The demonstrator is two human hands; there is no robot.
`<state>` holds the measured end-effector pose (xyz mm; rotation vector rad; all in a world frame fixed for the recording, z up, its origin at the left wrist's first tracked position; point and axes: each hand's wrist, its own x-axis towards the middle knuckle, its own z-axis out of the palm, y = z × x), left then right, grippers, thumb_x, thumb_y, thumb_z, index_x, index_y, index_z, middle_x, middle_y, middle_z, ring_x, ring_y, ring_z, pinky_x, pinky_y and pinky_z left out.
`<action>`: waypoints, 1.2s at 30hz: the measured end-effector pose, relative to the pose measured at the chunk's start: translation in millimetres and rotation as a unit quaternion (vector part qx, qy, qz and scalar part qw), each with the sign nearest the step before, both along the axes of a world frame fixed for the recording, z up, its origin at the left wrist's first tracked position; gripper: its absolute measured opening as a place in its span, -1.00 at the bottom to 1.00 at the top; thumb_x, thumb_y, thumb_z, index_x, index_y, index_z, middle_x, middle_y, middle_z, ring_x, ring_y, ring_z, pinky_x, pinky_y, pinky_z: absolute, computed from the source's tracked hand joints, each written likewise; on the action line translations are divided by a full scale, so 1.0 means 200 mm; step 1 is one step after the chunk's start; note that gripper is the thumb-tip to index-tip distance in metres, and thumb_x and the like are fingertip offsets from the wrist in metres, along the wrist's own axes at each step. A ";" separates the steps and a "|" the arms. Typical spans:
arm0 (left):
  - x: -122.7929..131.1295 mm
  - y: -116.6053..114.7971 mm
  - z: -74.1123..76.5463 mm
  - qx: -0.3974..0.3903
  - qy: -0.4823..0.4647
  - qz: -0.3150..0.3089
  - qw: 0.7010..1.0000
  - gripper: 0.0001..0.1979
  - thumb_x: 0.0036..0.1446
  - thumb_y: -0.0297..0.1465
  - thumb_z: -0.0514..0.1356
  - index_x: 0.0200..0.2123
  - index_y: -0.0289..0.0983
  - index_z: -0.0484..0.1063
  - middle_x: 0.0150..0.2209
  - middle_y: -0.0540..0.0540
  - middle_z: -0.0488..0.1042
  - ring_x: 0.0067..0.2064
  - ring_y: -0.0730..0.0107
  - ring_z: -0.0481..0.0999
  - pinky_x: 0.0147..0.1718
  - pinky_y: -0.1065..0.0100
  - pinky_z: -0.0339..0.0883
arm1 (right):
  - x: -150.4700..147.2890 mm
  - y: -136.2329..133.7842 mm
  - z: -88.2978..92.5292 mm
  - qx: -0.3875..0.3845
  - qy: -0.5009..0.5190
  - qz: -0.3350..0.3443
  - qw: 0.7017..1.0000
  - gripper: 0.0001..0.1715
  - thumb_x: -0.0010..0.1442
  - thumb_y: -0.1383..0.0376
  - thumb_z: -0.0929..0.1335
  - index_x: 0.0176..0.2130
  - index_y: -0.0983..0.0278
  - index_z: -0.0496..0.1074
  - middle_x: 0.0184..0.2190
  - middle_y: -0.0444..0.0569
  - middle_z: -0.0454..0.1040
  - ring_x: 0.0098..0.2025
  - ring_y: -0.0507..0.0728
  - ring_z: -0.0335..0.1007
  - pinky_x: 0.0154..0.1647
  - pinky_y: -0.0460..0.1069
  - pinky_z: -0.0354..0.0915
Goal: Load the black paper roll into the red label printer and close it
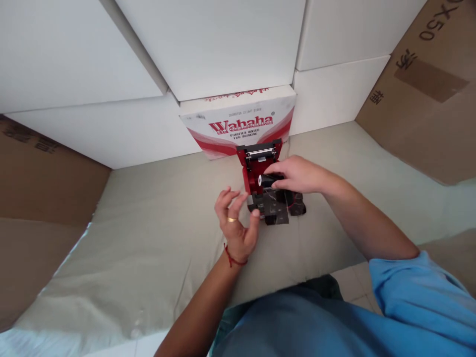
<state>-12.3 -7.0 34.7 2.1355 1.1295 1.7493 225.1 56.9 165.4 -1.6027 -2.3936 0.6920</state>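
A small red and black printer (250,178) sits on the cloth-covered surface with its lid (262,151) tipped up and back. My right hand (297,174) grips a black roll (270,180) with a white core end, held over the printer's open body. A dark, glossy strip (275,207) lies across the printer's front and hangs down; whether it comes off the roll I cannot tell. My left hand (238,220) is open at the printer's left front corner, fingers bent and apart, with thumb and fingertips close to the black casing. Contact there is unclear.
Behind the printer stands a white and red Wahaha water carton (241,126), against stacked white boxes (219,44). Brown cardboard boxes rise at the left (40,213) and right (427,99). A wrinkled pale green cloth (148,238) covers the surface.
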 end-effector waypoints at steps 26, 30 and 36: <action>0.13 -0.10 0.06 0.097 0.207 0.029 0.973 -0.67 0.34 -0.51 0.41 0.13 -0.13 0.64 -0.07 -0.09 0.82 0.12 0.11 0.75 0.53 -0.12 0.21 | 0.10 0.04 -0.18 0.323 0.258 -0.187 0.891 -0.39 0.56 -0.17 0.33 0.20 0.16 0.69 0.15 0.12 0.76 0.09 0.28 0.72 0.14 0.20 0.61; 0.11 -0.10 0.05 0.109 0.204 0.026 0.972 -0.66 0.33 -0.54 0.40 0.12 -0.13 0.64 -0.13 -0.07 0.79 0.08 0.15 0.73 0.46 -0.05 0.32 | 0.08 0.08 -0.25 0.305 0.221 -0.140 0.916 -0.29 0.58 -0.26 0.26 0.27 0.11 0.67 0.32 0.12 0.68 0.38 0.33 0.58 0.48 0.33 0.44; 0.09 -0.09 0.04 0.103 0.200 0.003 0.974 -0.61 0.34 -0.54 0.38 0.17 -0.10 0.65 -0.12 -0.08 0.79 0.07 0.13 0.72 0.40 -0.06 0.37 | 0.07 0.03 -0.22 0.275 0.214 -0.136 0.927 -0.34 0.63 -0.15 0.24 0.33 0.13 0.63 0.29 0.11 0.70 0.34 0.27 0.60 0.49 0.25 0.42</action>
